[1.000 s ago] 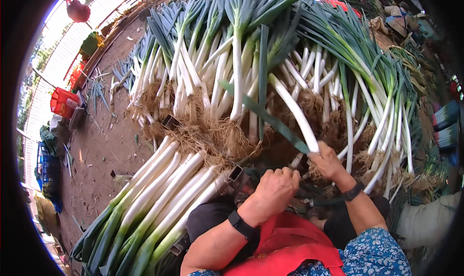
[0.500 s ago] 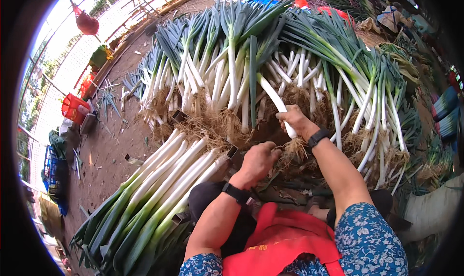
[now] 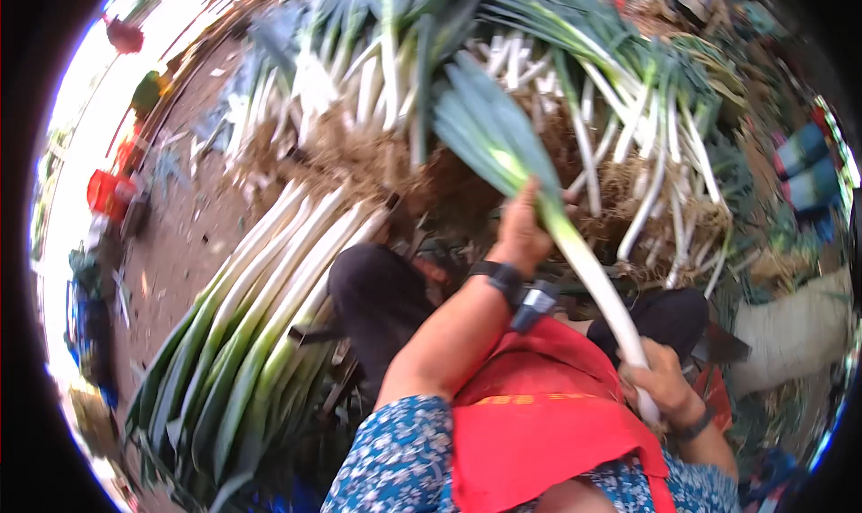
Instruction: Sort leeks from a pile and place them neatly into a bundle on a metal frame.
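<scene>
One leek slants across in front of me, its green leaves pointing up to the far left and its white end down near my lap. My left hand is closed around it where the green meets the white. Close to the root end, my right hand grips the white shank; the roots are mostly hidden there. Left of my knee, several leeks lie together in a bundle, roots away from me. Beyond my hands spreads a big heap of leeks with brown, dirty roots.
More leeks lean at the right. A white sack lies at the far right. Under the bundle, a dark metal bar sticks out. An orange-red bucket stands at the far left by a fence.
The leek has come out of the heap and towards me. My right hand moved down to my lap with its root end; my left hand closed on the leek farther up. The view shifted.
</scene>
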A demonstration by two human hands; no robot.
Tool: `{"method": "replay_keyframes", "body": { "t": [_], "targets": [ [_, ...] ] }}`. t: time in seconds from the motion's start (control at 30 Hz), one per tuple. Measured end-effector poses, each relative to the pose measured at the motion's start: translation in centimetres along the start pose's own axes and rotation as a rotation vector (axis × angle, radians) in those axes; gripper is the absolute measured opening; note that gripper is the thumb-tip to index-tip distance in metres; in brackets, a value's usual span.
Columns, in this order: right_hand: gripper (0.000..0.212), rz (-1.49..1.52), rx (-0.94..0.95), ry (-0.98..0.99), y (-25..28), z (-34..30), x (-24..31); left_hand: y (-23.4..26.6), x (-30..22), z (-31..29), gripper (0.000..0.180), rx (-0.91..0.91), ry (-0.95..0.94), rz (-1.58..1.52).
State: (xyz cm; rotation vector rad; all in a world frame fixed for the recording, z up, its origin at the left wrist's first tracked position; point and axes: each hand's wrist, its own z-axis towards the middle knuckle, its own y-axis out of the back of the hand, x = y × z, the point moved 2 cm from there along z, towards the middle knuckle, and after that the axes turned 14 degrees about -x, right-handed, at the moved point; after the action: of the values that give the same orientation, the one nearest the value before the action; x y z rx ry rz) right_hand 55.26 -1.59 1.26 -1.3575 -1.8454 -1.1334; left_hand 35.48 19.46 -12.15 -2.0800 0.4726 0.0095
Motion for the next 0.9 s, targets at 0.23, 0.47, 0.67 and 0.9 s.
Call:
{"method": "replay_keyframes", "body": {
  "t": [0.23,0.47,0.67,0.9],
  "targets": [
    [0.033,0.010,0.169,-0.363,4.5,-6.5,-9.5,-3.6,11.2,-9.8,0.026,0.060,0.122,0.206],
    [0.036,0.051,0.478,-0.103,0.8,-0.5,-0.5,-8.9,-4.2,-21.6,0.031,0.388,-0.630,0.375],
    [0.048,-0.418,0.158,1.240,-12.5,9.9,12.2,-1.1,-19.7,-29.7,0.016,0.235,-1.348,0.373],
    [0.045,-0.230,0.622,1.432,-31.5,13.1,19.5,10.5,-22.3,-43.8,0.019,-0.872,-1.429,1.218]
  ]
}}
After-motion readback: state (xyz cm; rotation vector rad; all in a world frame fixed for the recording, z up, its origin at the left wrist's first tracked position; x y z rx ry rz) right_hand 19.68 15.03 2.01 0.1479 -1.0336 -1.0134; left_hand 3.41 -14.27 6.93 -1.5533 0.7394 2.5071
